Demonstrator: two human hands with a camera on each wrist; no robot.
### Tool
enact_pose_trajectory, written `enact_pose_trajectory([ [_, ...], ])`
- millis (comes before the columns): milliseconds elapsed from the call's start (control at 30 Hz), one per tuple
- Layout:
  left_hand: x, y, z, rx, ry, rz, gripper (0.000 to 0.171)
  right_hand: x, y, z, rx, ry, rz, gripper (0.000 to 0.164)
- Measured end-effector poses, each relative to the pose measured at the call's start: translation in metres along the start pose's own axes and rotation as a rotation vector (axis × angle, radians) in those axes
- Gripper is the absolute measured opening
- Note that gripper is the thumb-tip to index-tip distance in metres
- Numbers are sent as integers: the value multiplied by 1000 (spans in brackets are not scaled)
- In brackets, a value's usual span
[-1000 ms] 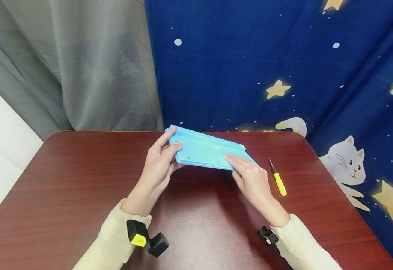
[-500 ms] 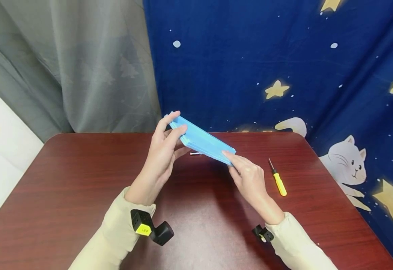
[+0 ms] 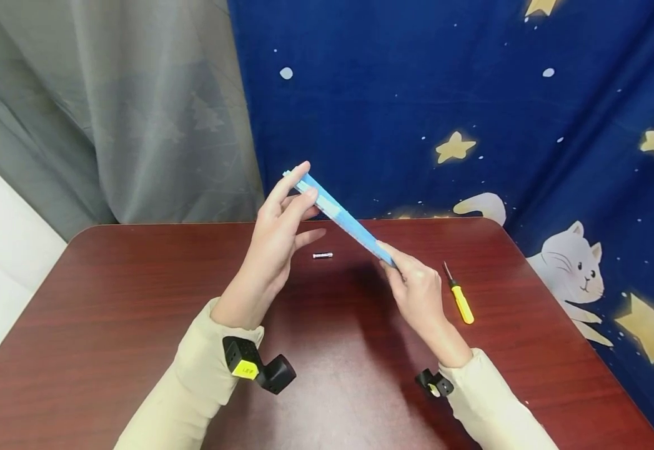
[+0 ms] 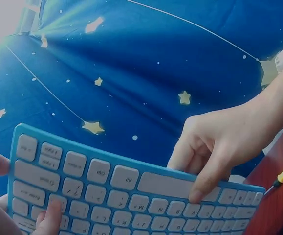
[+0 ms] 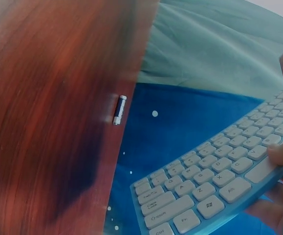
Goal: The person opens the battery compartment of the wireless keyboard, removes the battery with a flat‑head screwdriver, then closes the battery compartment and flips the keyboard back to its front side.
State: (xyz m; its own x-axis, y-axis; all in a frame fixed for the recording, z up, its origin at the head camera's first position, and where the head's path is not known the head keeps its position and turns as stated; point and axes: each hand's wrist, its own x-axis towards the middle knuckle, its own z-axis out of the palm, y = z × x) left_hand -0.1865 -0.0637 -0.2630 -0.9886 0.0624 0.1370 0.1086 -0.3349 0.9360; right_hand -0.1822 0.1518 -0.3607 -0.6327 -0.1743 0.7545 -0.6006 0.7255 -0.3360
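Note:
A light blue keyboard (image 3: 355,226) with white keys is held up above the table, seen nearly edge-on from the head, its left end higher than its right. My left hand (image 3: 270,247) grips the raised end, with the thumb on one face and some fingers spread behind. At the lower end, my right hand (image 3: 419,294) pinches the keyboard between thumb and fingers. The left wrist view shows the key side of the keyboard (image 4: 126,188), where the right hand's (image 4: 219,139) thumb lies over the keys near the space bar. Keys also face the right wrist camera.
A small battery (image 3: 323,255) lies on the dark red table (image 3: 135,300) beyond the hands. To the right rests a screwdriver (image 3: 461,303) with a yellow handle. Grey and blue star-patterned curtains (image 3: 360,94) hang behind the table's far edge.
The keyboard has tipped from showing its flat underside to nearly edge-on, and its left end has risen with my left hand. The battery, hidden at first, has come into view.

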Motion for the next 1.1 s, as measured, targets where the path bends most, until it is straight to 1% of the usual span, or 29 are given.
enact_pose_trajectory([
  [133, 2, -1, 1, 17, -20, 4, 44, 2, 1, -2, 12, -2, 55, 37],
  [267, 3, -2, 0, 58, -58, 39, 47, 3, 1, -3, 43, 6, 93, 32],
  [467, 6, -3, -5, 183, -187, 114, 56, 5, 0, -2, 100, 27, 122, 25],
  [533, 8, -3, -6, 200, -228, 131, 58, 6, -1, -2, 120, 29, 134, 24],
  [667, 15, -6, -7, 210, -282, 155, 58, 6, -3, -3, 167, 35, 170, 24],
  [800, 25, -15, -3, 207, -309, 160, 55, 6, -3, -1, 233, 42, 223, 26],
  [900, 31, -23, 0, 208, -308, 153, 53, 6, -6, 0, 293, 40, 272, 28],
  [1033, 34, -32, 1, 210, -302, 132, 49, 11, -22, -4, 336, 51, 320, 29],
  [1100, 35, -38, 0, 207, -300, 98, 48, 14, -31, -6, 332, 60, 330, 28],
])
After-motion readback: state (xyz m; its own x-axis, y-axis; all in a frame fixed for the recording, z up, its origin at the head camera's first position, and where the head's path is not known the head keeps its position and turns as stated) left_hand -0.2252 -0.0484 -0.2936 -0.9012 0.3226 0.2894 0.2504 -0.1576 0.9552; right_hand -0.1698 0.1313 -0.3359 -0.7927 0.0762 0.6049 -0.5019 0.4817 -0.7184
